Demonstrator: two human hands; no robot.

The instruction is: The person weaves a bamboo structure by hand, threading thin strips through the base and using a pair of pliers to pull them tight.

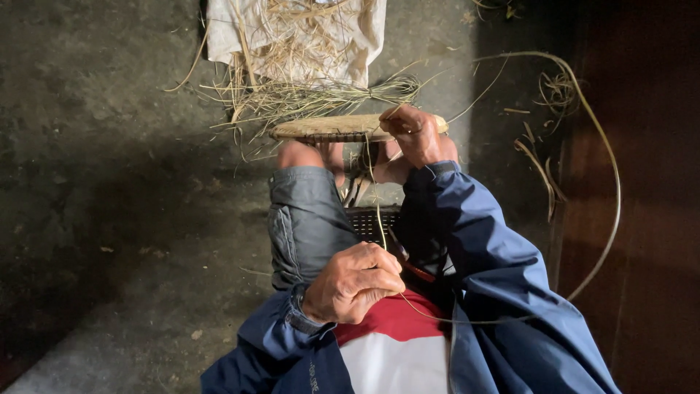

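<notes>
Two hands work above bent knees. Nearest, the left hand (355,283), fingers curled tight, pinches a thin pale strand (378,211) pulled up toward the chest. Farther out, the right hand (417,136) grips the rim of a flat woven disc (328,128) held over the knees. Beyond it, loose dry grass (306,95) lies on a white cloth (357,36) on the concrete floor (109,146).

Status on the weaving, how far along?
Done: a flat woven disc exists, seen edge-on. In hand: right hand grips its rim, left hand pulls a long strand taut. Left: a loose grass bundle lies unworked on the floor beyond.
</notes>
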